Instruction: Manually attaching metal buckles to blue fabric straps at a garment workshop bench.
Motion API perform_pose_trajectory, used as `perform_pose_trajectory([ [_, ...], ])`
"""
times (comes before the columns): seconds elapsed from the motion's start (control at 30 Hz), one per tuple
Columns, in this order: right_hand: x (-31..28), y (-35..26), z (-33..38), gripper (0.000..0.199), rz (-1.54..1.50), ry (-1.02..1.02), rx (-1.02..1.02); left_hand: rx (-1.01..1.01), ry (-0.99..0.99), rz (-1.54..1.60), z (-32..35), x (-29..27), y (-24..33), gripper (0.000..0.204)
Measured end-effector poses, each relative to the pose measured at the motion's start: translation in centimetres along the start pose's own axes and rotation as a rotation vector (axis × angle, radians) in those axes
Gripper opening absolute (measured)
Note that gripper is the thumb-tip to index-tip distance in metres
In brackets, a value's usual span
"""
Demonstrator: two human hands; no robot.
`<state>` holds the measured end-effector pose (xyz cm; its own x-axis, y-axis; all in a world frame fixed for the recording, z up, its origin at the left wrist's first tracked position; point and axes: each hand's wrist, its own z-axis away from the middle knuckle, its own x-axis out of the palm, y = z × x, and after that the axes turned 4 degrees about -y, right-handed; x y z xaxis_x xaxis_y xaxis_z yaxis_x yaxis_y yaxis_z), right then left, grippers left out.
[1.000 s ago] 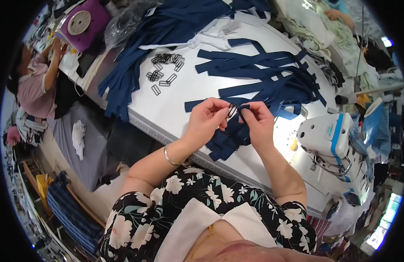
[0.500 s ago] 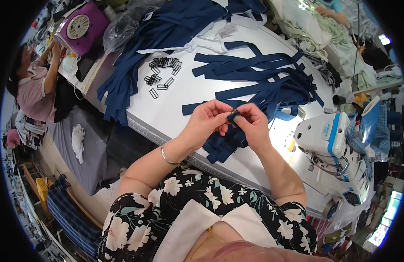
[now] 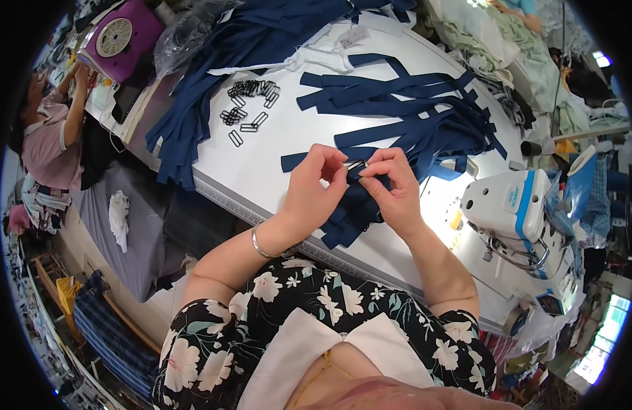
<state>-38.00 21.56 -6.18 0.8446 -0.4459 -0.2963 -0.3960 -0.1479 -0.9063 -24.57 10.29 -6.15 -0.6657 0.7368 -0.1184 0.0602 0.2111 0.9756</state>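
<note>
Above the white table, my left hand point(image 3: 314, 183) pinches one end of a small black strap slider point(image 3: 355, 166) between thumb and forefinger. My right hand point(image 3: 395, 188) is closed at the slider's other side, its fingertips on the slider and the navy strap beneath. That navy strap point(image 3: 350, 222) hangs below my hands in folds; whether it runs through the slider's slots I cannot tell. Farther left lies a pile of black sliders point(image 3: 254, 89), with a few loose ones beside it. Several flat navy straps point(image 3: 391, 130) spread across the table beyond my hands.
A white sewing machine point(image 3: 504, 205) with a lit bed stands at right. Navy fabric strips point(image 3: 213, 89) and a white tie point(image 3: 295, 63) cover the far left. A purple fan-like box point(image 3: 118, 39) is beyond them. Another person point(image 3: 53, 143) works at left. The table's ruled front edge point(image 3: 224, 201) runs near me.
My fingers have shifted from bunched around the dark piece to spread at its two ends, so the slider now shows between them. Both hands have moved slightly away from me.
</note>
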Motion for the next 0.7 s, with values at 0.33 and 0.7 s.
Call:
perform_pose_trajectory([
  [0.33,0.9,-0.3,0.2,0.015,-0.084,0.182,0.268,0.529,0.009,-0.411,0.4,0.6,-0.9,0.035],
  [0.7,0.4,-1.2,-0.2,0.02,-0.096,0.088,0.349,0.691,-0.011,-0.516,0.0,0.3,-1.3,0.034],
])
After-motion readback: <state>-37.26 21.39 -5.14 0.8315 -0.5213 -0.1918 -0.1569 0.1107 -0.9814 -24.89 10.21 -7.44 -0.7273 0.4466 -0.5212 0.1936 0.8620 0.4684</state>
